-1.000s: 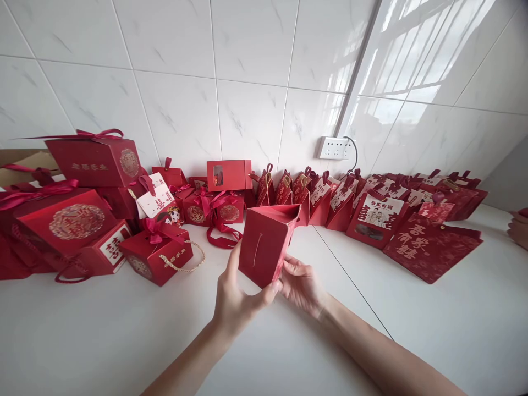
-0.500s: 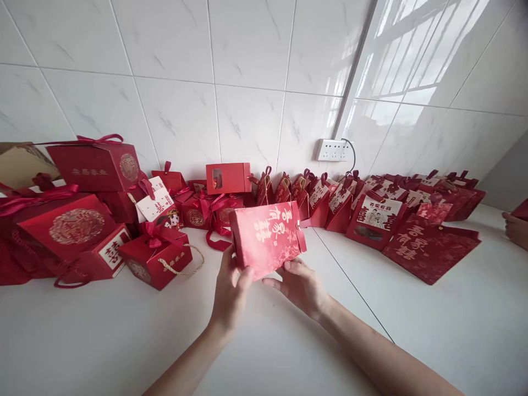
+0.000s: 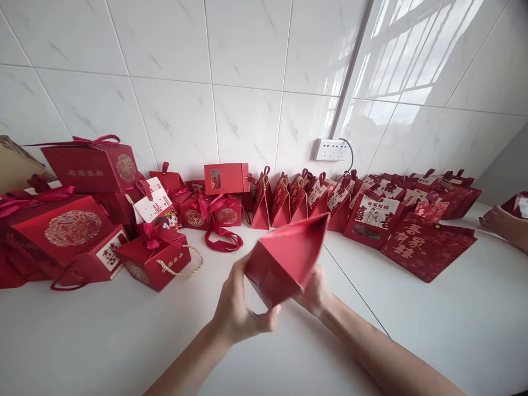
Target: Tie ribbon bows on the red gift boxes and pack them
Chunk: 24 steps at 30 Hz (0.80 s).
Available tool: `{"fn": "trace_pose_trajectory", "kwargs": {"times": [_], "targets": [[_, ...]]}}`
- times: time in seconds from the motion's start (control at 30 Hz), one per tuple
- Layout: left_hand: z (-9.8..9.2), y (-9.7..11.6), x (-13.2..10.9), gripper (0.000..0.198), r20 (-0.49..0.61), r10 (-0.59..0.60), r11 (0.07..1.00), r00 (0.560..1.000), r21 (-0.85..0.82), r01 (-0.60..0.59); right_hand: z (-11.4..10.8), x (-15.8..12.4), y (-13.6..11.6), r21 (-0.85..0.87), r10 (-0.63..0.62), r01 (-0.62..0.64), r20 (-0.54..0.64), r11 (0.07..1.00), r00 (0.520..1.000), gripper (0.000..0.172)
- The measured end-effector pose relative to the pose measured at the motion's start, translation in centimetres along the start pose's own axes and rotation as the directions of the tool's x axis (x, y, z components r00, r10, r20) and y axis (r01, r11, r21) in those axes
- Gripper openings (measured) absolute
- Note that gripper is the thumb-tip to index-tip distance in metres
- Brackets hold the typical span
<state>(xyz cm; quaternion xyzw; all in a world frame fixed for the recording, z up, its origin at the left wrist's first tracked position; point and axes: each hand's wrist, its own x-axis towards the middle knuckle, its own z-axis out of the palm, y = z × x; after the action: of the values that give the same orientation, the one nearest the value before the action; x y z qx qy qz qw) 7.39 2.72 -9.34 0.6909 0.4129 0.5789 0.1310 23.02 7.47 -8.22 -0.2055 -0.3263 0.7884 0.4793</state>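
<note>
A red paper gift box [image 3: 284,258] is held up above the white table, its plain wedge-shaped side and base turned toward me and slightly blurred. My left hand [image 3: 241,305] grips its left lower part, with the thumb under the near corner. On the far right side my right hand [image 3: 315,291] holds it too, most of those fingers hidden behind the box. Just beyond stand several upright red wedge-shaped boxes [image 3: 280,201] with loops on top. To the left sits a red box with a rope handle [image 3: 154,258] and a ribbon bow.
Stacked red boxes [image 3: 66,220] fill the left side. Red gift bags with white labels [image 3: 373,217] line the right, with a large red bag [image 3: 427,245] in front. A power strip [image 3: 330,149] is on the tiled wall. Another person's hand [image 3: 501,223] holds a box at the far right.
The box in my hands has turned, so its lettered face gives way to its plain side and base. The other person's hand has come further into view at the right.
</note>
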Motion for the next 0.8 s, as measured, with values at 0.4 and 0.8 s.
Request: {"fn": "trace_pose_trajectory", "kwargs": {"times": [0.4, 0.8], "targets": [[-1.0, 0.5, 3.1, 0.058, 0.542, -0.783, -0.188, 0.304, -0.673, 0.716, 0.1, 0.2, 0.3, -0.063, -0.070, 0.077, 0.102, 0.995, 0.992, 0.039], [0.0, 0.2, 2.5, 0.056, 0.351, -0.779, 0.348, 0.520, -0.448, 0.824, -0.3, 0.7, 1.2, -0.269, -0.212, 0.180, -0.093, 0.946, 0.973, 0.036]]}}
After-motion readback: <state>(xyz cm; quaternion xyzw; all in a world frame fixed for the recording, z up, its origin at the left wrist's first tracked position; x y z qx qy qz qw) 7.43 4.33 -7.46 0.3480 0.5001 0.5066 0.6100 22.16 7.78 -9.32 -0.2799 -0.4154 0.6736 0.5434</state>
